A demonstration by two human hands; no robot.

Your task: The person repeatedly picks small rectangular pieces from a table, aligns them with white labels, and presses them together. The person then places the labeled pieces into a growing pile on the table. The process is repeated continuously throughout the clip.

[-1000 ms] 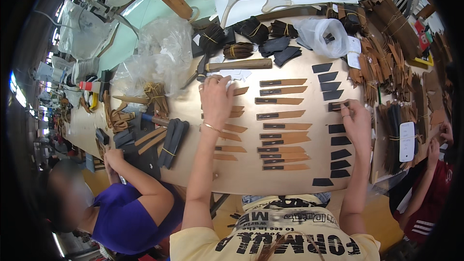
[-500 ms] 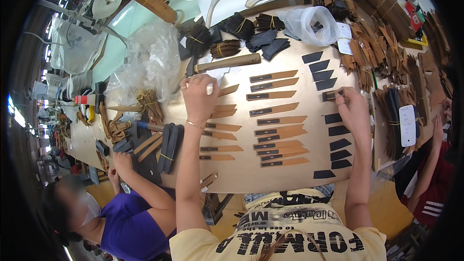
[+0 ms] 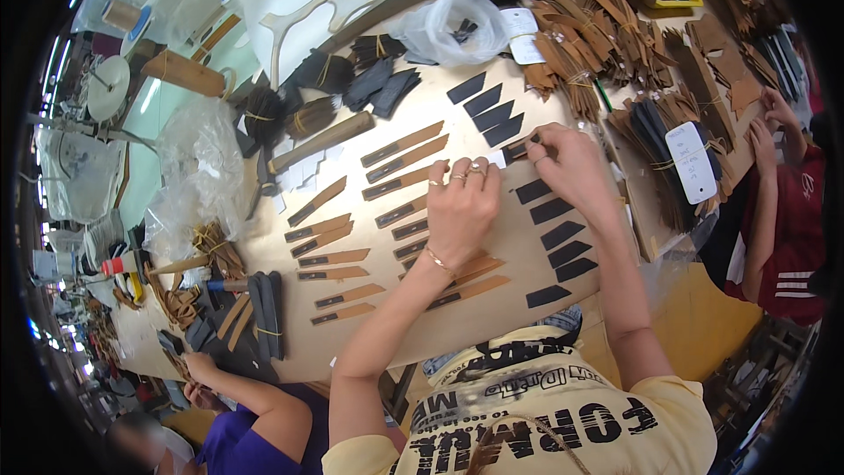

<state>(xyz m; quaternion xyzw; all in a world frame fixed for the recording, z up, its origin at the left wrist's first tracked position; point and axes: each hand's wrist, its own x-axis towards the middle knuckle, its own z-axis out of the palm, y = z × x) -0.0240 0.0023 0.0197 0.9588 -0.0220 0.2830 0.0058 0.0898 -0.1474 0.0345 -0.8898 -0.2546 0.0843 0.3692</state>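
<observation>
Two bare hands work close together over the right part of the table (image 3: 525,242); the right hand (image 3: 573,171) is pinched, thumb against fingertips, on the right end of a short dark piece (image 3: 515,152); the left hand (image 3: 464,200) is bent palm down, its fingertips by a small white slip (image 3: 497,158) just beside that piece; whether the left fingers grip the slip or merely touch it, I cannot tell; the step in hand looks like close, two-handed handling of this single piece; the next move seems to call for a light, steady pinch and for care not to nudge the neighbours

the dark piece sits in a slanting column, between four flat dark pieces (image 3: 483,100) on the far side and more dark pieces (image 3: 561,234) on the near side; it looks flat, narrow and nearly black, its right end hidden by the fingers; whether it rests on the table or is slightly raised, I cannot tell; left of the column lie slim brown strips (image 3: 404,142) with dark ends, some hidden under the left hand and forearm; seven similar strips (image 3: 338,257) form another row further left
</observation>
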